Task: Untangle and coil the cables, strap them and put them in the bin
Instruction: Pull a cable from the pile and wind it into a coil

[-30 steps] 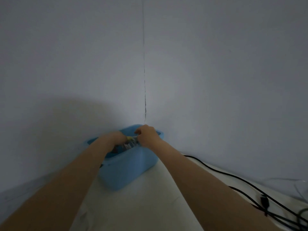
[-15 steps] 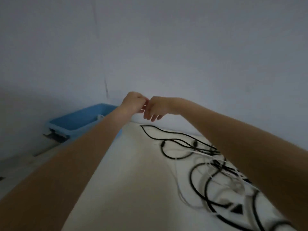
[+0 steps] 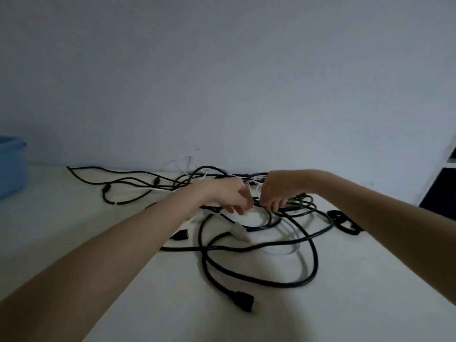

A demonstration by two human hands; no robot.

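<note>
Landmark: cable tangle (image 3: 249,218), black + white cords heaped on the white tabletop (image 3: 345,304), mid-frame, against the wall (image 3: 222,82).
L hand (image 3: 228,196): at far top of the tangle, fingers curled down into the cords; looks to pinch a thin strand but too blurred to be sure.
R hand (image 3: 275,191): just R of L hand, nearly touching it, fingers curled down over black cords at tangle's top; whether it actually grips one, cannot tell.
Thick black cable (image 3: 313,257): big loop on near side of tangle, ends in a black plug (image 3: 243,301) nearest the camera.
White cable (image 3: 278,250): pale loop inside the black loop, lying flat.
Small black connector (image 3: 180,235): near-L edge of tangle.
Black cord bundle (image 3: 343,222): R of tangle, partly behind R forearm.
Long black lead (image 3: 118,183): trails L from tangle along the wall.
Bin (image 3: 11,166): blue, far L of tangle, at frame edge, well apart from both hands.
Dark shelf unit (image 3: 441,191): far R of tangle.
</note>
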